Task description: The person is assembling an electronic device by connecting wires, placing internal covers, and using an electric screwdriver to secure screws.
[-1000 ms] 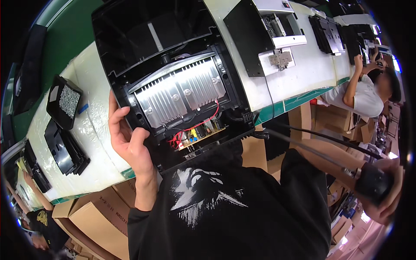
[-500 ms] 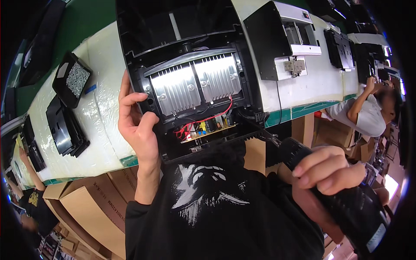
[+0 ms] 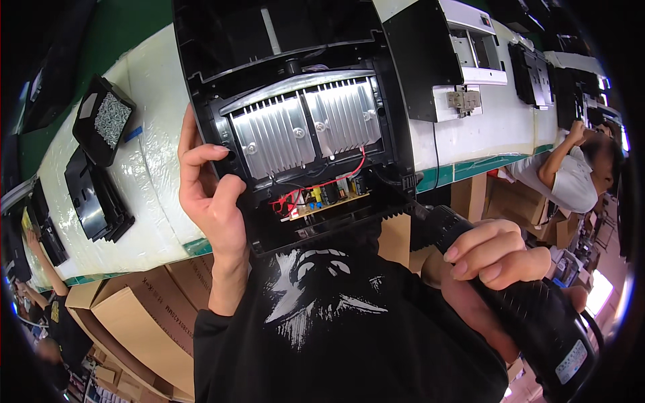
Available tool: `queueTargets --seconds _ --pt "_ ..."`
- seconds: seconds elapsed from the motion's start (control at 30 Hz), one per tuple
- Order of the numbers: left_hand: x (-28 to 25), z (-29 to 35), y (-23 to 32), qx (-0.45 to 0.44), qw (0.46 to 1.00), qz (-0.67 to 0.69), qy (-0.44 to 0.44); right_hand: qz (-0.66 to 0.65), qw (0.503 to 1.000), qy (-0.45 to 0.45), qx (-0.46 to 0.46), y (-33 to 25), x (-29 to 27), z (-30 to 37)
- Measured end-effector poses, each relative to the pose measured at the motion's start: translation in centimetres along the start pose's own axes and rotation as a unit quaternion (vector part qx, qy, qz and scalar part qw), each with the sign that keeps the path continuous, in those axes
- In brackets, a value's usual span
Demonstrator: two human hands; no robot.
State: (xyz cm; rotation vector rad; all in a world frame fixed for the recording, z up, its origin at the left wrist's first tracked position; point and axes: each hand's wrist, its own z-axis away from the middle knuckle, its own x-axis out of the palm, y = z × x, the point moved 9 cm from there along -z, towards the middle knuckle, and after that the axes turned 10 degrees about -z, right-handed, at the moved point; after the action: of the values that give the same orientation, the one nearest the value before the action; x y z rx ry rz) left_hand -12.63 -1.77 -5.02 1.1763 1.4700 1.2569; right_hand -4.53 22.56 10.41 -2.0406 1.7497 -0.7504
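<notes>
An opened black plastic housing (image 3: 215,144) stands on the bench in front of me. Inside it sit two silver finned heat sinks (image 3: 274,134), held by screws. Below them lies a small circuit board (image 3: 329,205) with red and black wires. My left hand (image 3: 211,191) grips the housing's left edge, thumb and index finger on the near face and the rest behind. In my right hand (image 3: 494,255) is a black electric screwdriver (image 3: 521,319), its front end pointing at the housing's lower right corner. Its tip is hard to make out against the dark plastic.
At left are a black tray of screws (image 3: 113,119) and stacked black panels (image 3: 97,205). A black-and-white appliance (image 3: 463,67) stands at right, its cord hanging over the bench edge. Cardboard boxes (image 3: 144,319) sit below. Co-workers (image 3: 557,171) are at both sides.
The electric screwdriver in my right hand has moved a little left, closer to the housing's lower right corner. My left hand keeps its grip on the housing. The whole view has shifted slightly.
</notes>
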Motion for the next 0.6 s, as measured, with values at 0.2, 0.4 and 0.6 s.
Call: queueTargets --seconds 0.2,0.4,0.6 --pt "0.15 -0.14 -0.02 0.006 1.000 0.007 -0.006 -0.013 0.999 0.032 0.015 0.66 -0.88 0.07" --pt "0.03 -0.06 -0.13 0.005 1.000 0.000 -0.004 -0.009 0.999 0.040 -0.002 0.90 -0.65 0.19" --pt "-0.16 -0.15 0.12 0.012 1.000 0.016 0.001 -0.007 1.000 0.015 0.001 0.51 -0.07 0.12"
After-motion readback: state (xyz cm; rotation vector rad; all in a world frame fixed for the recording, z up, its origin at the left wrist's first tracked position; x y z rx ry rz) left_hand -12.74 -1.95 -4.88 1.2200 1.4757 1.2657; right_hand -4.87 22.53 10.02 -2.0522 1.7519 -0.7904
